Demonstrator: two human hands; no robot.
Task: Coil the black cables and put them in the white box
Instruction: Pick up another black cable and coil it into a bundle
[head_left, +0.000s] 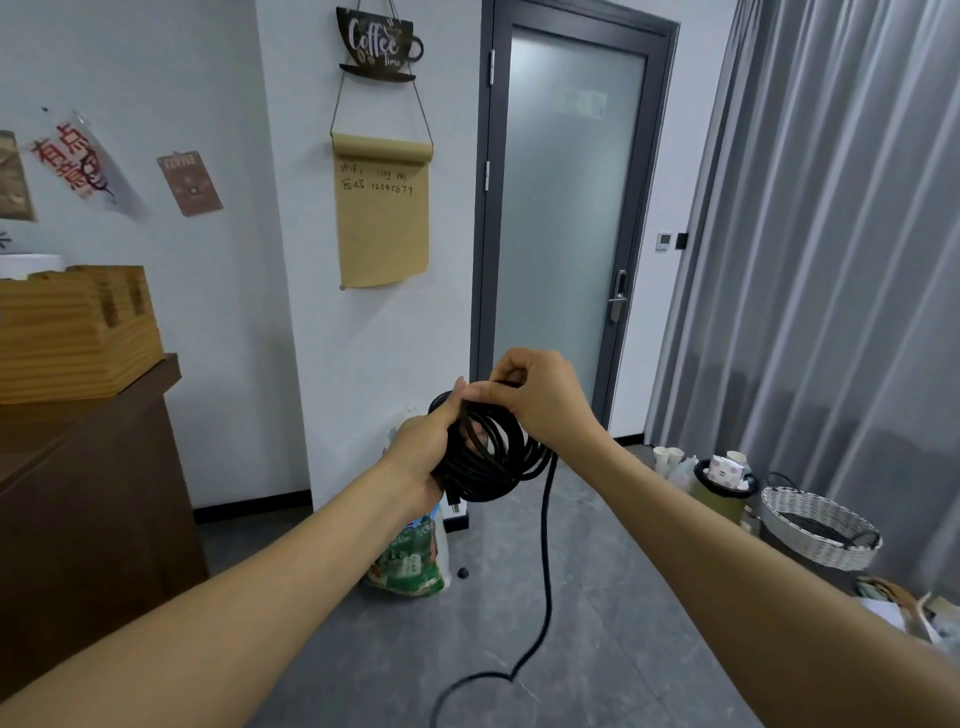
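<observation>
A black cable coil (498, 457) of several loops is held up in front of me at chest height. My left hand (423, 452) grips the coil's left side, with a plug end sticking out below the palm. My right hand (535, 395) pinches a strand at the top of the coil. A loose tail of the cable (544, 561) hangs from the coil's right side and trails onto the grey floor. A white woven basket (821, 525) on the floor at the right holds another black cable.
A wooden counter (88, 467) with stacked wooden trays stands at the left. A printed bag (410, 556) leans against the white wall pillar. A frosted-glass door is ahead, grey curtains at the right, and a bin (724, 488) with paper cups beside the basket.
</observation>
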